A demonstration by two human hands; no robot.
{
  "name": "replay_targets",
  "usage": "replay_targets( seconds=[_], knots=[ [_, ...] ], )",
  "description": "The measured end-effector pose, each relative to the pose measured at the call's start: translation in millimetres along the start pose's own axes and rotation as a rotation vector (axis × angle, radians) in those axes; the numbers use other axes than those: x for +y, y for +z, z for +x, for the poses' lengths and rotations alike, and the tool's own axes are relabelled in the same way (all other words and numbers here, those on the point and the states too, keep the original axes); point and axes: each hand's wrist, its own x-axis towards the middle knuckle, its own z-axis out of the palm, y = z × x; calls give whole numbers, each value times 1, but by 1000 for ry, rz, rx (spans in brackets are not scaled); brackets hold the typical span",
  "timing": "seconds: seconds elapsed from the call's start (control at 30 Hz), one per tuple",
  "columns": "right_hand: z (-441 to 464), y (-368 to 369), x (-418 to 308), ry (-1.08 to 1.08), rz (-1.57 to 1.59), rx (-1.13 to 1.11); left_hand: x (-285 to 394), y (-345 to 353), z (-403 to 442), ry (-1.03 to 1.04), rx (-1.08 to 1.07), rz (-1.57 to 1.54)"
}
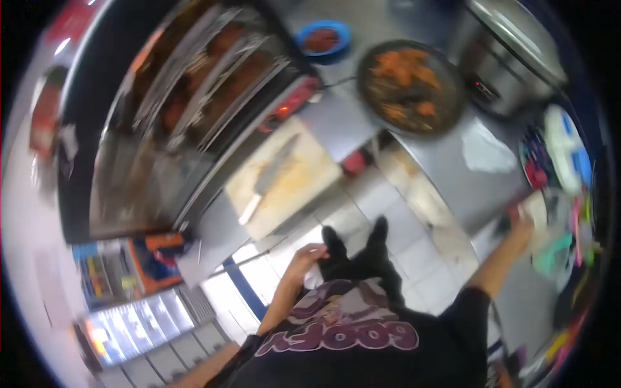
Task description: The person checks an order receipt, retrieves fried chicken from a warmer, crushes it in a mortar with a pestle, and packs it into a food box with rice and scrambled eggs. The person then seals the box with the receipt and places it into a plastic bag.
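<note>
My left hand is low in front of my body, above the tiled floor, its fingers curled together. A small white crumpled thing shows beneath the palm; its kind is unclear. Out to the right, my right hand reaches to the cluttered end of the steel counter. It is blurred and touches or nears a pale, see-through item that I cannot make out. A green plastic piece lies close beside that hand. A knife with a white handle rests on a stained cutting board.
A glass-fronted food warmer stands at the left. Along the counter are a blue bowl, a dark pan of orange food, a rice cooker and a white plastic bag. A bare forearm crosses the lower left corner.
</note>
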Motion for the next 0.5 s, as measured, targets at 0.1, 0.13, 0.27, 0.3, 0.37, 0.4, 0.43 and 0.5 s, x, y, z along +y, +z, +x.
replay_targets(
  seconds=[0.1,0.13,0.27,0.3,0.37,0.4,0.43,0.5],
  knots=[
    [-89,-49,-80,96,1365,573,17,9,0,106,43,-84],
    [-132,-57,-106,-7,1679,497,23,10,0,100,45,-115],
    [-334,15,-208,-502,1376,-752,63,-7,-1,253,162,153],
    [-362,31,-234,-637,1262,-1038,75,-18,-4,276,251,378],
    [-432,16,-291,-649,1098,-1154,59,-55,14,413,419,351],
    [-448,28,-318,-766,1101,-1205,68,-71,9,430,475,183],
    [-470,27,-347,-792,1030,-1180,83,-89,2,442,522,16],
    [-500,40,-409,-861,921,-1120,107,-121,-9,562,549,-227]
  ],
)
